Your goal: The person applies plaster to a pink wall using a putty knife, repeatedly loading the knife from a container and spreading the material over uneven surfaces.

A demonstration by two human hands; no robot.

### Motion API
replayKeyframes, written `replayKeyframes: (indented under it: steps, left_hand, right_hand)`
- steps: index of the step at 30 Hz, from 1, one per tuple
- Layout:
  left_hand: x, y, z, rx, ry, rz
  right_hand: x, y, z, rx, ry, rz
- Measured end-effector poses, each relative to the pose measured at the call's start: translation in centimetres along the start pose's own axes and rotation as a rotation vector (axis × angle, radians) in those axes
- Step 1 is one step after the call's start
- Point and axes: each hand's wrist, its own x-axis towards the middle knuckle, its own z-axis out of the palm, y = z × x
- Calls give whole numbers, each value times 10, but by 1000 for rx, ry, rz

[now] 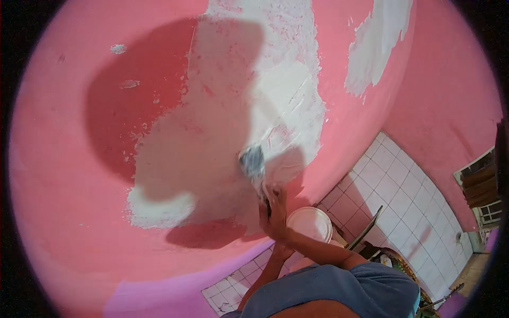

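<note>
My right hand (273,212) grips a putty knife (252,161), its blade smeared with white paste and over the large white patch (281,90) on the pink wall (58,132). The knife casts a shadow on the patch, so I cannot tell exactly whether the blade touches it. My left hand (282,252) is lower, behind my right hand and beside a white round bucket or lid (312,222); its fingers are mostly hidden. A shadow covers much of the patch and the wall to its left.
A second white patch (371,47) is at upper right. White tiles (397,212) line the lower wall and run round the corner. At right are a barred window (480,185) with brown cloth. Dark items (387,254) and a long thin object (366,228) lie beside my body.
</note>
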Motion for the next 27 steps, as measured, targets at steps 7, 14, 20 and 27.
replayKeyframes:
  steps: [7,14,20,27]
  left_hand:
    - [34,114,28,-1099,224,-411]
    - [25,97,31,-609,123,-173]
    - [27,48,14,-1176,179,-433]
    - [32,116,28,-1245,120,-408]
  right_hand:
    - [82,-17,-30,-233,112,-56]
    - [64,-15,-13,-26,-2,76]
    - [-2,-18,-17,37,-85,-12]
    - [123,-25,-30,-95,163,-112]
